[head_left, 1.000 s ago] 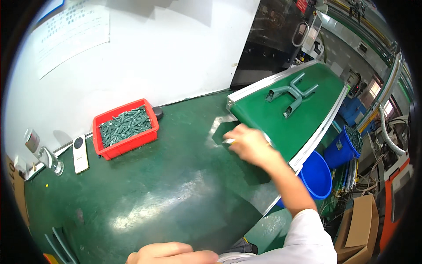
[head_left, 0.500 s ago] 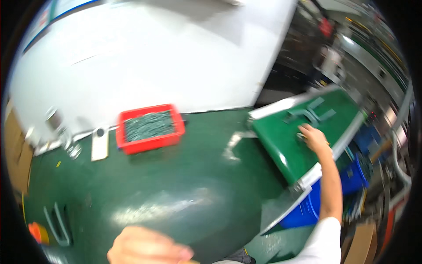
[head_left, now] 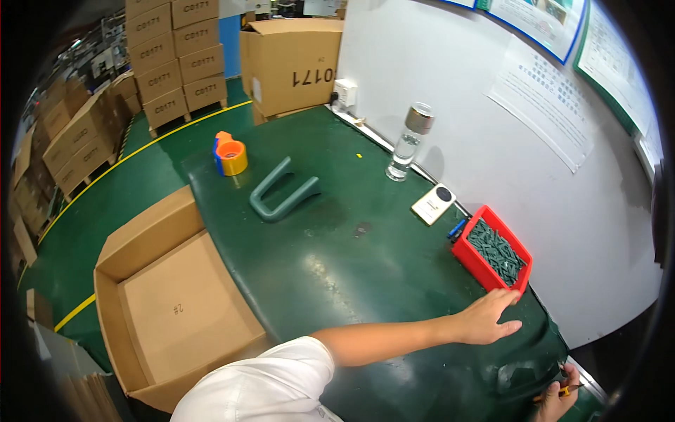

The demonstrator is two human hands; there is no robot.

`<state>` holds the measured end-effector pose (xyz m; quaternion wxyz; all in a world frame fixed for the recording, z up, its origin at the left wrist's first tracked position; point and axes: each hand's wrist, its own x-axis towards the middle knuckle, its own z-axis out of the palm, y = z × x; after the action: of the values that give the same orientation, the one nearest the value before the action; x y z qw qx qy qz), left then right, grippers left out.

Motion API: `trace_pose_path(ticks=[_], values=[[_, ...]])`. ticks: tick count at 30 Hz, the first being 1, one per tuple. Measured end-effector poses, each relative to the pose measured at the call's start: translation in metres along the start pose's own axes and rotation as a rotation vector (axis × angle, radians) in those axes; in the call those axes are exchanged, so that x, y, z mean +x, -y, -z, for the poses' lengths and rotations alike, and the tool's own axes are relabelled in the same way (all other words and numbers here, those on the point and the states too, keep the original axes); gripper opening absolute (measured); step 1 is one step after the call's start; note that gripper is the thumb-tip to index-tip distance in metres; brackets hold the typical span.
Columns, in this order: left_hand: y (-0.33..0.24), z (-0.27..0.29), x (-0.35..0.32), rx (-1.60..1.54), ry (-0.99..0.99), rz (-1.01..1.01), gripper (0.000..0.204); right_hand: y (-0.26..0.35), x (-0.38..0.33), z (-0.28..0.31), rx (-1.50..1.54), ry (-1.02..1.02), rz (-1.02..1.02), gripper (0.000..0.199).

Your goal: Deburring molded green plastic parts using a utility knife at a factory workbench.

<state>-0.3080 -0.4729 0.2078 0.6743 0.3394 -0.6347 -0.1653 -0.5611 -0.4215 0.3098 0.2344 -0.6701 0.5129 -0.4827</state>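
1. My left hand (head_left: 489, 318) lies flat on the dark green table (head_left: 351, 281), fingers spread and holding nothing, its fingertips just beside the near corner of the red tray (head_left: 491, 252).
2. My right hand (head_left: 555, 401) shows only in part at the lower right edge, by the table's end; it appears closed on a small yellow-and-black item, though I cannot tell the grip for certain.
3. The red tray is a shallow rectangular bin filled with small dark green parts, set close to the white wall.
4. Beyond it lie a white handheld device (head_left: 433, 204) and a clear water bottle (head_left: 408, 142).
5. A green U-shaped part (head_left: 281, 193) lies mid-table; a tape dispenser (head_left: 230, 155) stands farther off.
6. An open cardboard box (head_left: 176, 302) sits on the floor to my left.
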Motion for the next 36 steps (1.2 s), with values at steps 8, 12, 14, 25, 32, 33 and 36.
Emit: trace_pose_path(ticks=[8,12,14,25,32,33,36], values=[[0.023,0.035,-0.048,-0.847,0.185,0.839,0.021,-0.1,0.007,-0.119,0.636,0.167,-0.119,0.046],[0.039,0.068,-0.058,-0.891,-0.152,0.875,0.021,-0.138,-0.01,-0.165,0.336,0.296,-0.141,0.029],[0.057,0.064,-0.054,-0.841,-0.26,0.784,0.022,-0.134,-0.011,-0.176,0.355,0.329,-0.214,0.028],[-0.009,0.03,0.006,-0.49,-0.365,0.363,0.02,-0.034,-0.005,-0.182,0.072,0.081,0.073,0.041],[-0.029,0.044,0.011,-0.528,-0.331,0.41,0.016,-0.032,-0.002,-0.173,0.172,0.2,0.095,0.039],[-0.029,0.043,0.011,-0.539,-0.325,0.403,0.016,-0.032,-0.002,-0.174,0.199,0.209,0.126,0.039],[-0.029,0.041,0.01,-0.566,-0.306,0.387,0.017,-0.025,-0.004,-0.17,0.209,0.199,0.09,0.038]])
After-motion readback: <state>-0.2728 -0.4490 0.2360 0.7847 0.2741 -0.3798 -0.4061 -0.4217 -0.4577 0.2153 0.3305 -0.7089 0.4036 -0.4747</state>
